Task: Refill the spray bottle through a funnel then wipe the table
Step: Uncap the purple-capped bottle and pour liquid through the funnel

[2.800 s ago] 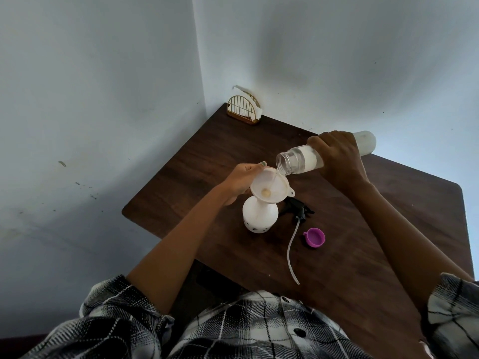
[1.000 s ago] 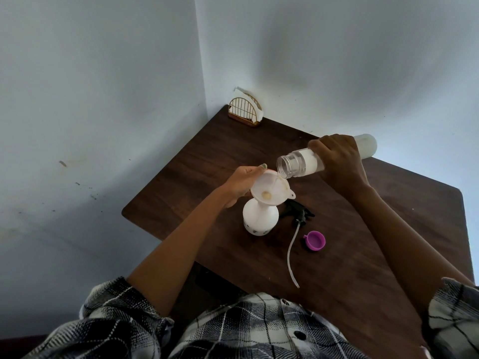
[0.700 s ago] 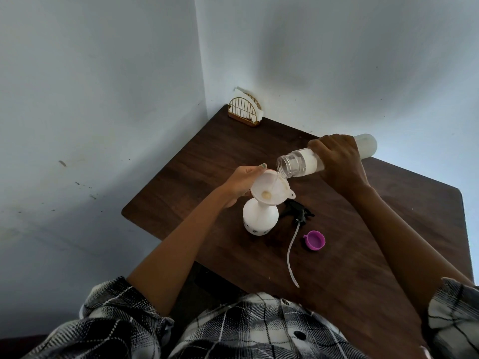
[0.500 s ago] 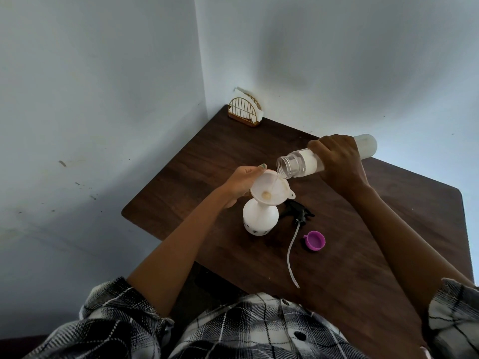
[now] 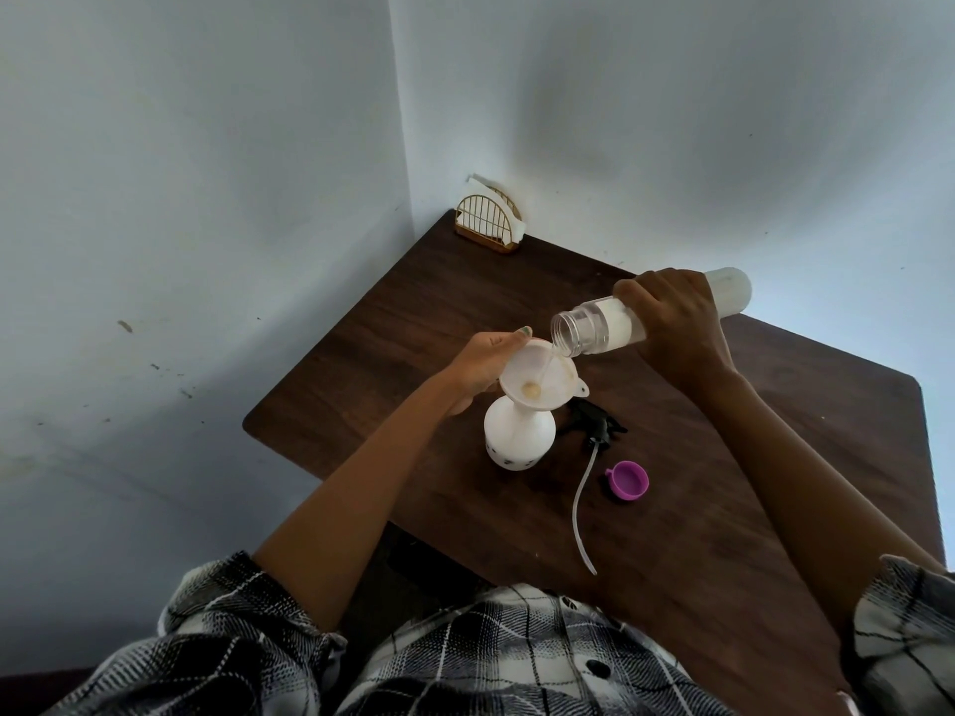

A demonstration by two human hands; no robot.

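Observation:
A white spray bottle stands upright on the dark wooden table with a white funnel in its neck. My left hand grips the funnel's rim from the left. My right hand holds a clear refill bottle tipped on its side, its open mouth over the funnel. A thin stream of clear liquid runs into the funnel. The black spray head with its long dip tube lies just right of the bottle.
A purple cap lies open side up on the table, right of the dip tube. A wire napkin holder with white napkins stands in the far corner against the pale blue walls. The table's left edge is close to the bottle.
Compared with 2.8 s ago the view has shifted slightly. In the last second both hands and the tipped bottle hold the same pose while liquid keeps running.

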